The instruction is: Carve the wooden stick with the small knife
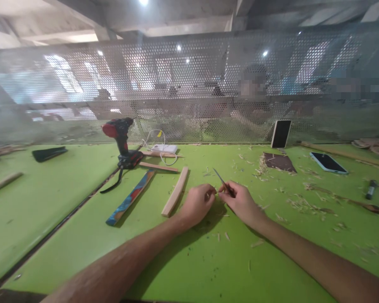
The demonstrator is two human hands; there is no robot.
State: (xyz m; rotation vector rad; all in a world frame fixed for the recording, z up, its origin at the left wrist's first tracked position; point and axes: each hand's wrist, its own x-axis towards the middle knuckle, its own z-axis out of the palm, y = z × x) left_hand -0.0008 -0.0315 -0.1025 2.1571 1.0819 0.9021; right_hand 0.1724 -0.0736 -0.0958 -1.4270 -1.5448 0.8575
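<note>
My right hand (240,199) is closed around a slim knife (221,178), its narrow grey blade slanting up and to the left. My left hand (199,201) is held in a pinch, its fingertips almost meeting those of the right. Whatever lies between the left fingers is too small to make out. A pale curved wood piece (176,191) lies just left of that hand. Farther left rests a flat strip with a blue and red pattern (131,198). Small wood shavings (226,236) are scattered on the green tabletop (208,269) below both hands.
A red and black cordless drill (121,141) stands back left, near a white box with a cable (164,148). At right lie a phone (328,162), brown sandpaper (278,162), a wooden spoon (371,207) and shavings. Another phone (281,134) leans upright before a perforated screen (189,84).
</note>
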